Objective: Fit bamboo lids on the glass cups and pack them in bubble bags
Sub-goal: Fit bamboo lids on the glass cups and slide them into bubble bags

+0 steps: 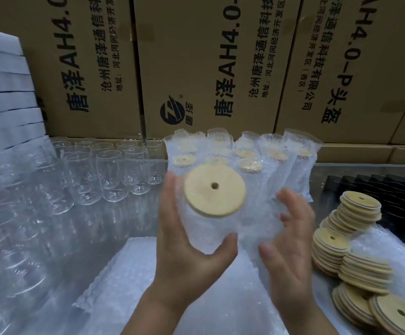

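My left hand grips a glass cup from below and the left side. A round bamboo lid with a small centre hole sits on the cup's mouth, facing me. A bubble bag lies around the cup's right side. My right hand is beside the bag, fingers loosely curled and blurred, touching or nearly touching it. Behind stand several bagged, lidded cups. Bare glass cups fill the left. Stacks of bamboo lids lie at the right.
Flat bubble bags are piled on the table under my hands. Large cardboard boxes form a wall at the back. White foam sheets are stacked at the far left. A black ribbed tray sits behind the lid stacks.
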